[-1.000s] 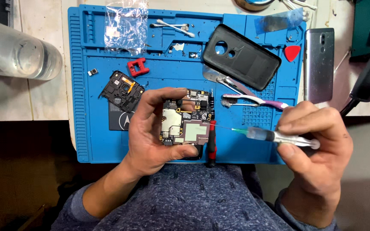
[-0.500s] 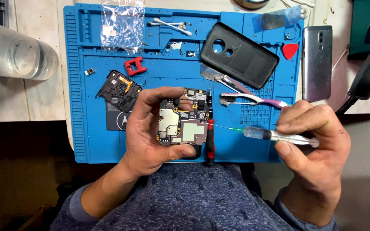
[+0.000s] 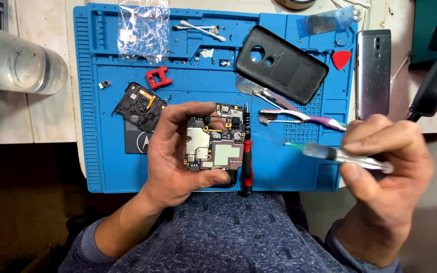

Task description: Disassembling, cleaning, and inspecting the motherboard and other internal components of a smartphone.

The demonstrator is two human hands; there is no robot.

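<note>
Blue repair mat (image 3: 107, 167) on a pale counter. Phone circuit board (image 3: 214, 142) held over the mat's middle, pinched edge-to-edge between thumb and fingers of the left hand (image 3: 178, 156). Right hand (image 3: 385, 167), off to the board's right and apart from it, grips a syringe (image 3: 330, 153), green tip toward the board. Red-handled screwdriver (image 3: 247, 162) just beside the board; black back cover (image 3: 281, 63) farther up.

a phone-repair workbench; a blue silicone repair mat (image 3: 299, 174) covers the tabletop; on the mat lie a black phone back cover (image 3: 281, 64), a bare circuit board (image 3: 215, 146), a red-handled screwdriver (image 3: 248, 162), cotton swabs (image 3: 202, 29); just right of the mat, a silver phone (image 3: 373, 71).
</note>
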